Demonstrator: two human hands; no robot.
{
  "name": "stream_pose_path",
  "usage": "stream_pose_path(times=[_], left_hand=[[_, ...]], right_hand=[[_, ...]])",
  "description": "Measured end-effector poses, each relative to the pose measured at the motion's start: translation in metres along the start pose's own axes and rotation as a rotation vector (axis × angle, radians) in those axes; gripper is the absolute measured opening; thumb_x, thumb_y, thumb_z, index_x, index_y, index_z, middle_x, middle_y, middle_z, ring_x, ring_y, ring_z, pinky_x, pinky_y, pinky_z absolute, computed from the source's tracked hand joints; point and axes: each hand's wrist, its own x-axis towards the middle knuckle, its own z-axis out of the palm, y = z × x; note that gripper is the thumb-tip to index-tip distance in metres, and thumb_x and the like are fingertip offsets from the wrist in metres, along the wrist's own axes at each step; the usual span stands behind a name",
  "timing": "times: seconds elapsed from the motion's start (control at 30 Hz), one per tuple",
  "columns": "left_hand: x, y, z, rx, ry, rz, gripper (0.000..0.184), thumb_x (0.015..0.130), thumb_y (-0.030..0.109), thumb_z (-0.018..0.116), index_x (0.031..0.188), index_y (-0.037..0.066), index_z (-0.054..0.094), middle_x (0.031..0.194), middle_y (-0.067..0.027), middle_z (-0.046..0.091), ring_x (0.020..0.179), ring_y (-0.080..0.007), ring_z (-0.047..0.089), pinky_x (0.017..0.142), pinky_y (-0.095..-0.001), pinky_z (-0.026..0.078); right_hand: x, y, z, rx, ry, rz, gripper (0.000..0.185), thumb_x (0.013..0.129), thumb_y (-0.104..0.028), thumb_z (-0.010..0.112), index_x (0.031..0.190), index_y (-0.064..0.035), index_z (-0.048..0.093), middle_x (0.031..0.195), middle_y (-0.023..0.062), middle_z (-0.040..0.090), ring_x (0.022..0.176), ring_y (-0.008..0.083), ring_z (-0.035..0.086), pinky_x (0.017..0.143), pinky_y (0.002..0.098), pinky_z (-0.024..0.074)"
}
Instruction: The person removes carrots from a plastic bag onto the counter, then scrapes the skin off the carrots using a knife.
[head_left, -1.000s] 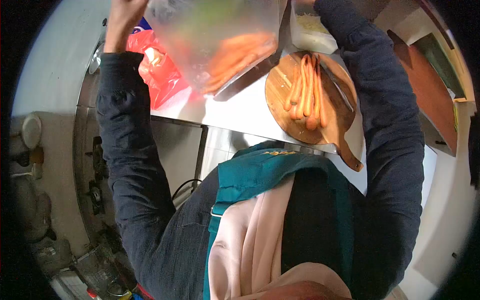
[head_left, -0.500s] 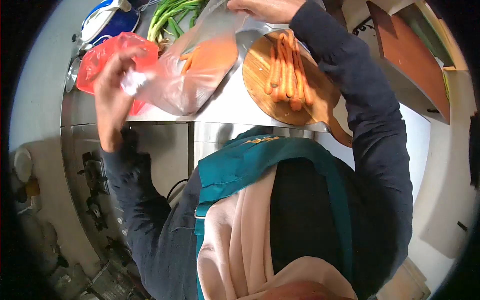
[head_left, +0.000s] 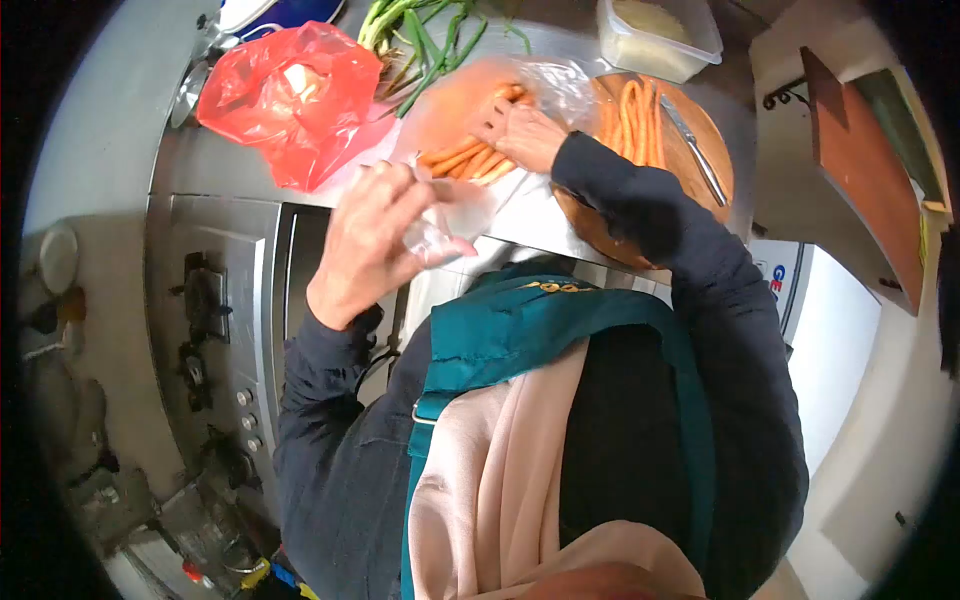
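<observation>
Clear plastic (head_left: 455,212) bunches in the gripping left hand (head_left: 368,232) while the right hand (head_left: 528,136) curls at bagged carrots (head_left: 463,161), whether gripping any I cannot tell.

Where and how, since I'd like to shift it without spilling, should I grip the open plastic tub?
Probably the left and right walls of the plastic tub, one hand each, reaching down from above. Its straight sides suit opposed fingers; the open top shows pale contents, so keep it level.
</observation>
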Motion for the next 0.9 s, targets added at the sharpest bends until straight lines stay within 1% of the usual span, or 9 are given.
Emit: stream_pose_path(times=[0.17, 0.3, 0.5, 0.57, 0.63, 0.7, 0.73, 0.83, 0.9], left_hand=[[-0.004, -0.026, -0.016, 0.237, 0.172, -0.008, 0.044, 0.051, 0.032, 0.074, 0.085, 0.009, 0.058, 0.078, -0.0052, 0.048, 0.073, -0.0249, 0.047, 0.065, -0.0355, 0.034], [0.0, -0.03, -0.018, 0.182, 0.245, 0.024, 0.047, 0.059, 0.045, 0.068, 0.08, 0.005, 0.058, 0.07, -0.0058, 0.045, 0.065, -0.0237, 0.041, 0.061, -0.0321, 0.028], [-0.004, -0.034, -0.012, 0.078, 0.224, -0.113, 0.043, 0.057, 0.031, 0.073, 0.087, 0.003, 0.059, 0.078, -0.0076, 0.051, 0.074, -0.0237, 0.047, 0.068, -0.0336, 0.036], [-0.005, -0.043, -0.007, 0.035, 0.434, -0.083, 0.055, 0.055, 0.024, 0.074, 0.103, 0.005, 0.055, 0.097, -0.011, 0.053, 0.096, -0.0284, 0.048, 0.083, -0.038, 0.039], [-0.019, -0.051, 0.022, -0.411, 0.519, -0.227, 0.09, 0.061, 0.027, 0.076, 0.132, 0.001, 0.027, 0.134, -0.0156, 0.029, 0.122, -0.0314, 0.034, 0.102, -0.0407, 0.028], [-0.033, -0.056, 0.06, -0.576, 0.545, -0.22, 0.104, 0.061, 0.035, 0.079, 0.136, 0.001, 0.016, 0.142, -0.0148, 0.014, 0.124, -0.0322, 0.031, 0.103, -0.0404, 0.026], [-0.058, -0.066, 0.095, -0.457, 0.395, -0.316, 0.1, 0.059, 0.036, 0.079, 0.133, -0.001, 0.024, 0.14, -0.0158, 0.021, 0.123, -0.0319, 0.033, 0.103, -0.0406, 0.026], [-0.043, -0.071, 0.136, -0.312, -0.01, -0.306, 0.076, 0.061, 0.032, 0.078, 0.12, -0.002, 0.044, 0.13, -0.0174, 0.039, 0.119, -0.0315, 0.038, 0.102, -0.0422, 0.027], [-0.015, -0.088, 0.18, -0.815, 0.018, -0.468, 0.055, 0.065, 0.025, 0.074, 0.11, -0.001, 0.053, 0.118, -0.0176, 0.05, 0.115, -0.0313, 0.042, 0.099, -0.0431, 0.028]], right_hand=[[-0.001, 0.013, 0.007, 0.105, -0.079, 0.041, 0.026, 0.081, -0.013, 0.046, 0.103, -0.0003, 0.052, 0.095, 0.015, 0.055, 0.094, 0.0283, 0.053, 0.077, 0.0364, 0.0452], [0.01, 0.016, 0.0, 1.7, 0.09, 0.782, 0.027, 0.086, -0.022, 0.048, 0.099, -0.0008, 0.059, 0.103, 0.0168, 0.056, 0.095, 0.0335, 0.054, 0.085, 0.0351, 0.042], [0.022, 0.009, -0.117, 0.392, 0.005, 0.148, 0.031, 0.087, -0.025, 0.052, 0.109, -0.0037, 0.056, 0.098, 0.0098, 0.06, 0.087, 0.0218, 0.057, 0.071, 0.0291, 0.0456], [0.018, 0.017, -0.163, 0.653, -0.02, 0.159, 0.066, 0.066, -0.015, 0.072, 0.127, -0.012, 0.045, 0.118, 0.0116, 0.052, 0.104, 0.0251, 0.053, 0.09, 0.0332, 0.0415], [-0.003, 0.033, -0.182, 0.697, 0.346, 0.168, 0.056, 0.069, -0.007, 0.07, 0.122, -0.0082, 0.051, 0.113, 0.0064, 0.055, 0.099, 0.0193, 0.053, 0.088, 0.0306, 0.0399], [-0.019, 0.053, -0.163, 0.378, 0.277, 0.17, 0.09, 0.061, -0.025, 0.078, 0.135, -0.0101, 0.03, 0.132, 0.0164, 0.037, 0.121, 0.0297, 0.038, 0.1, 0.0359, 0.0318], [-0.034, 0.068, -0.125, 0.387, 0.128, 0.246, 0.103, 0.058, -0.033, 0.08, 0.138, -0.0059, 0.02, 0.138, 0.0221, 0.024, 0.127, 0.0336, 0.028, 0.106, 0.0378, 0.0221], [-0.029, 0.054, -0.058, 0.979, -0.011, 0.217, 0.107, 0.065, -0.014, 0.077, 0.139, -0.0094, 0.001, 0.134, 0.0199, 0.03, 0.116, 0.0273, 0.043, 0.093, 0.0369, 0.0419], [0.002, 0.025, -0.049, 0.929, 0.02, 0.21, 0.068, 0.075, 0.004, 0.055, 0.136, -0.0076, 0.026, 0.115, 0.0127, 0.051, 0.11, 0.0204, 0.049, 0.085, 0.031, 0.0447]])
